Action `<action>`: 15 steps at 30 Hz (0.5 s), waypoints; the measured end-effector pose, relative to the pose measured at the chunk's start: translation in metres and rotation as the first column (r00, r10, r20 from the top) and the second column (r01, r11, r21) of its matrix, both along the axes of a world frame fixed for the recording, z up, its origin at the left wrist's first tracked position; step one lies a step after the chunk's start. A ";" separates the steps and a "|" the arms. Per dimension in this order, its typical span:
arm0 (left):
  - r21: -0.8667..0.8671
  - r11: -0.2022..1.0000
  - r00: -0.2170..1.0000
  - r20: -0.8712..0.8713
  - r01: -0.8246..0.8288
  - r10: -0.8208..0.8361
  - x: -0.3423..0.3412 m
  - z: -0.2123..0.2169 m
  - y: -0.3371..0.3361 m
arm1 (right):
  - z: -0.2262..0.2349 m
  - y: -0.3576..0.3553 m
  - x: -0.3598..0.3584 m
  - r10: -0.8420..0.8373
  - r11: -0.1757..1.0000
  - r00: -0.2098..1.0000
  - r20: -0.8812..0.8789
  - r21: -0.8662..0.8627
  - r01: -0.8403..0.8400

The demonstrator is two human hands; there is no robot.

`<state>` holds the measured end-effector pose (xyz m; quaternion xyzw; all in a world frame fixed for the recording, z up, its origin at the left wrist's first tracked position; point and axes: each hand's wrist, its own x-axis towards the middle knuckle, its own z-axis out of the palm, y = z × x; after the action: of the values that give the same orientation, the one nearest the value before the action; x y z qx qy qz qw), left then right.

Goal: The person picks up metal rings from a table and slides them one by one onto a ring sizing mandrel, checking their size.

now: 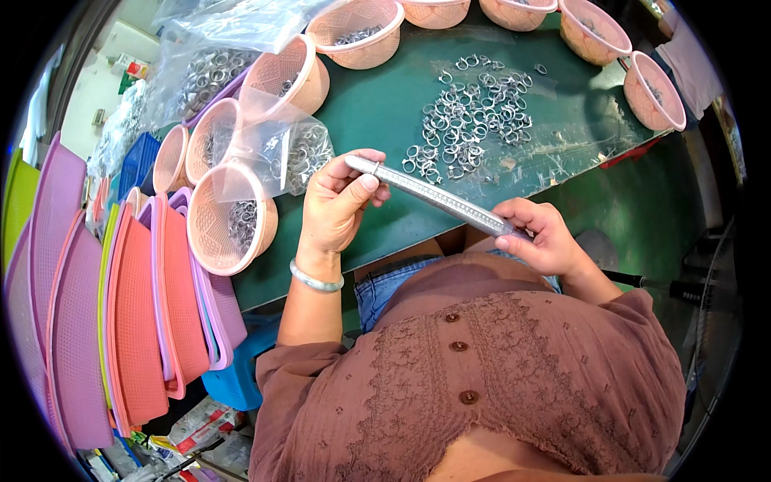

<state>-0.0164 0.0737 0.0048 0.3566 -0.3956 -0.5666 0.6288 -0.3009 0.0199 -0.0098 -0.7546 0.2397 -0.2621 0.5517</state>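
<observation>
Head view: near centre, I see the left hand (pixel 337 201) pinching a metal rod (pixel 438 195) by its ten-o'clock end, the right hand (pixel 548 237) clasping and partly hiding its four-o'clock end; the twelve-o'clock bowl (pixel 435 14) is cropped.

We can cross bare table (pixel 365 104) between rings (pixel 479 120) and plastic bag (pixel 271 153); metal rod (pixel 438 198) bars near side, baskets (pixel 371 55) far.

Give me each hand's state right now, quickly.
Left hand: closed, thumb and fingers pinching around the upper-left end of the silver-grey rod.
Right hand: closed, holding the rod's lower-right end.
</observation>
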 end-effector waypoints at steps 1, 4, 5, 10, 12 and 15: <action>-0.007 1.000 1.000 0.019 -0.005 0.005 0.000 0.000 0.001 | 0.001 0.001 0.001 0.008 1.000 1.000 0.005 0.007 -0.008; -0.020 0.999 0.997 0.066 -0.030 0.031 0.002 0.003 0.005 | 0.000 0.002 0.004 0.031 0.999 0.999 0.023 0.017 -0.032; -0.014 0.999 0.996 0.073 -0.043 0.044 0.001 0.004 0.008 | 0.001 0.003 0.006 0.039 0.999 0.999 0.025 0.004 -0.039; -0.098 0.987 0.988 0.066 -0.131 0.138 -0.002 0.013 0.020 | 0.009 0.008 0.010 0.070 0.997 0.997 0.038 0.010 -0.070; -0.134 0.955 0.964 -0.032 -0.266 0.264 0.000 0.019 0.030 | 0.013 0.009 0.013 0.116 0.993 0.991 0.066 -0.001 -0.116; -0.235 0.822 0.854 -0.193 -0.519 0.484 0.017 0.047 0.049 | 0.016 0.011 0.016 0.195 0.978 0.976 0.098 -0.090 -0.187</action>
<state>0.0003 0.1230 0.0522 0.3198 -0.3232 -0.3406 0.8229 -0.2844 0.0309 0.0058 -0.7807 0.1257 -0.2569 0.5556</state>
